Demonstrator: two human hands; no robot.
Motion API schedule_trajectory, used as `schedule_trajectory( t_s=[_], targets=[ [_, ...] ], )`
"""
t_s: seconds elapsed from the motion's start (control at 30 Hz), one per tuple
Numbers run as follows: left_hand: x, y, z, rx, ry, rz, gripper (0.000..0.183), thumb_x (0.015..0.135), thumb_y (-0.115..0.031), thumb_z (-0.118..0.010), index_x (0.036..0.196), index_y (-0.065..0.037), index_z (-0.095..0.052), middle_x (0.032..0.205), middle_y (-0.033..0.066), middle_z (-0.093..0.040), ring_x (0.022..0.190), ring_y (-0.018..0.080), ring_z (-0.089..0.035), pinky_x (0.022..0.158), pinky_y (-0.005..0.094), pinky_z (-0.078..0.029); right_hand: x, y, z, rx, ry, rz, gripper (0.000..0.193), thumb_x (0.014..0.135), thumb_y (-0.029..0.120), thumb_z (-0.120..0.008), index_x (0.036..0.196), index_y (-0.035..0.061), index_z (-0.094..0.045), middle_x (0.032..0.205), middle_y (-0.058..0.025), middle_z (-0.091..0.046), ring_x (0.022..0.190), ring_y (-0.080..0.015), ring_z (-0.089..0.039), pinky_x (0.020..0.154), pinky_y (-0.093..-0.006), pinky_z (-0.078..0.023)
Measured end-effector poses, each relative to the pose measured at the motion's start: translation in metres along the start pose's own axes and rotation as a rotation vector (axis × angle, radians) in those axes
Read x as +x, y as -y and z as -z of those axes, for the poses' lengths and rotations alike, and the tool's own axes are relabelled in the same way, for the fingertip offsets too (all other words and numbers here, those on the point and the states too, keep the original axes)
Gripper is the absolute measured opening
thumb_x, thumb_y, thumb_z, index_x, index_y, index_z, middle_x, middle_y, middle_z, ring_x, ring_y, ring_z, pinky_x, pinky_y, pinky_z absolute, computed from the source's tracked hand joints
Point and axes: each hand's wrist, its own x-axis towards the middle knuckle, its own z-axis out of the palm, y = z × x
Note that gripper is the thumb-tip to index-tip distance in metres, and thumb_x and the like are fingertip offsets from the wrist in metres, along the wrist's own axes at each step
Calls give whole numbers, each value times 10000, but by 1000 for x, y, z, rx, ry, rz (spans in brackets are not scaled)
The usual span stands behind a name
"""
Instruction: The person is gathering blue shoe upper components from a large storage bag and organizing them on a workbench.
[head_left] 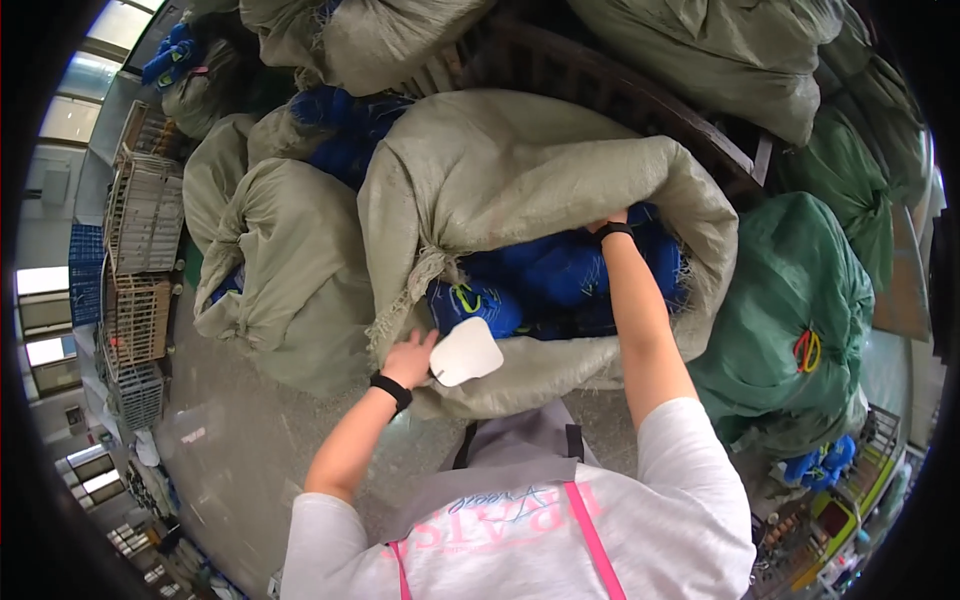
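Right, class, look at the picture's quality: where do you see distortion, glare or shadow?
Head view, left rim: the racks lean and curve with the fisheye; head view, far left: the windows glare almost white; head view, centre: the blue items inside the open sack lie in shade, their details hard to make out.

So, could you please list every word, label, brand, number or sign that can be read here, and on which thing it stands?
Pale grey short-sleeved T-shirt: pink block lettering and blue script across the chest, not copied out here.
White flat rounded piece beside the left hand: no print visible.
Large beige woven sack: no lettering visible.
Far background: details too small and blurred to read.
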Motion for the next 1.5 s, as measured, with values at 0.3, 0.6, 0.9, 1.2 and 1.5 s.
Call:
schedule_trajectory(
  t_s=[0.3,0.6,0.9,1.2,1.5],
  targets=[
    [-28,-20,21,-405,-475,-162,796,653,-276,-703,1292,-40,-291,1340,196,-293,1156,352,-403,942,384,-367,-120,49,212,574,850,8,434,650,219,-656,1014,26,-522,871,-197,-607,816,-323,-590,728,-388,-472],
    [-130,-187,21,-817,-838,-596,1122,537,-279,-804,1359,-23,-86,1400,232,-75,1294,379,-142,993,460,-256,-175,89,510,1366,744,-6,373,733,-5,-614,1088,-6,-501,938,-24,-575,849,-99,-519,787,-254,-421],
    [-250,-131,18,-728,-1140,-517,458,581,-104,-740,924,-52,-441,1127,152,-533,992,321,-537,844,363,-411,-216,180,514,1328,787,1071,435,652,67,-665,1048,25,-489,702,-158,-552,681,-351,-546,592,-402,-423],
    [-351,-138,-106,-1369,-1030,261,691,564,-125,-804,1150,-29,-449,1049,78,-532,954,165,-520,852,287,-408,-143,230,432,1691,1337,1006,366,850,267,-539,1106,9,-495,888,-113,-616,768,-189,-588,682,-294,-460],
    [-415,-210,-91,-1561,-1406,1038,574,617,-39,-657,1147,-14,-438,1083,112,-527,962,206,-538,861,319,-424,-191,202,71,358,1146,455,765,709,362,-630,1276,-25,-293,1118,-295,-495,1085,-354,-483,935,-386,-379]
  ],
)
